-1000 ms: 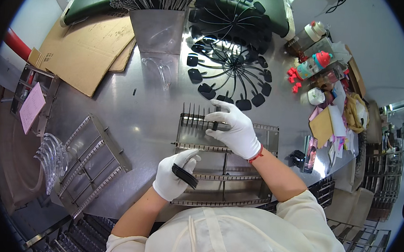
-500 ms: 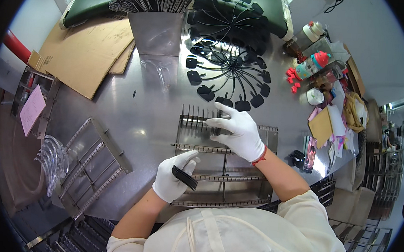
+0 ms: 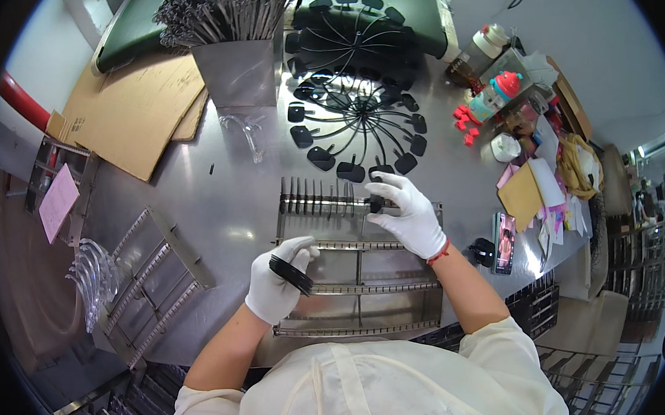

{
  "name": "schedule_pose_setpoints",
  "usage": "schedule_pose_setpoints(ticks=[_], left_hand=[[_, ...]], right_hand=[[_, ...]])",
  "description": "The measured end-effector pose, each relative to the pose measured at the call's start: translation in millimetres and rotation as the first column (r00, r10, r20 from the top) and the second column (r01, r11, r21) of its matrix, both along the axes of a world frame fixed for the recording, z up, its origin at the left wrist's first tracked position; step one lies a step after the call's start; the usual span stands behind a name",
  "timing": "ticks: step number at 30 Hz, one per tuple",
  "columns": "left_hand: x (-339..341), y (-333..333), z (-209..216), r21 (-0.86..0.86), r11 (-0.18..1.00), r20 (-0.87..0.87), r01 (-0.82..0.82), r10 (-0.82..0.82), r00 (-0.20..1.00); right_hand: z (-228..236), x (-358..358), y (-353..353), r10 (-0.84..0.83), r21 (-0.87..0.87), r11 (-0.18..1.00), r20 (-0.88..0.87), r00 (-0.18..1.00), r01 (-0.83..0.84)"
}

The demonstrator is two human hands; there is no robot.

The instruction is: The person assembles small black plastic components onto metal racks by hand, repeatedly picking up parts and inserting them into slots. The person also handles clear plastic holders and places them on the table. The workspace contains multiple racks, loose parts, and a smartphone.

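Note:
A metal rack (image 3: 400,288) with several slotted rails lies before me. Thin black strips (image 3: 314,198) stand in a row along the left part of its far rail. At that rail, to the right of the row, my white-gloved right hand (image 3: 410,217) has its thumb and fingers around a small black piece (image 3: 377,204), whose shape is mostly hidden. Over the rack's left side my white-gloved left hand (image 3: 271,286) is closed on a bundle of black strips (image 3: 291,274), fanned slightly.
Black paddle-shaped pieces (image 3: 301,136) on thin curved stems spread in rings beyond the rack. A metal box (image 3: 238,74) of wire rods stands far left of them, near cardboard (image 3: 134,116). Another rack (image 3: 183,255) lies left. A phone (image 3: 504,244) and bottles (image 3: 494,95) stand right.
My right hand has shifted rightward along the far rail, and more of the strip row shows beside it. The left hand still holds its bundle. The whole view has shifted slightly.

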State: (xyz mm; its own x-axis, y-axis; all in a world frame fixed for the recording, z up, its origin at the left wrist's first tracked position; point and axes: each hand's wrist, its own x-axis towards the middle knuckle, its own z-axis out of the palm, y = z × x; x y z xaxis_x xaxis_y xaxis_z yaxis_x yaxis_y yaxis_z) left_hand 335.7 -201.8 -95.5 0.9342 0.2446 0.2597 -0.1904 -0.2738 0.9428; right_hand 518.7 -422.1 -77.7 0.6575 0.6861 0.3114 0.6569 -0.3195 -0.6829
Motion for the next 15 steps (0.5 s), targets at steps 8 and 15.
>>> schedule_pose_setpoints(ticks=[8,15], left_hand=[[62,-3,33,0.594,0.797,0.286,-0.111,-0.080,0.955],[58,3,20,0.547,0.824,0.275,-0.148,-0.010,0.961]], right_hand=[[9,-3,21,0.036,-0.157,0.987,0.093,0.995,-0.021],[2,1,18,0.040,-0.059,0.998,0.074,0.996,-0.035]])
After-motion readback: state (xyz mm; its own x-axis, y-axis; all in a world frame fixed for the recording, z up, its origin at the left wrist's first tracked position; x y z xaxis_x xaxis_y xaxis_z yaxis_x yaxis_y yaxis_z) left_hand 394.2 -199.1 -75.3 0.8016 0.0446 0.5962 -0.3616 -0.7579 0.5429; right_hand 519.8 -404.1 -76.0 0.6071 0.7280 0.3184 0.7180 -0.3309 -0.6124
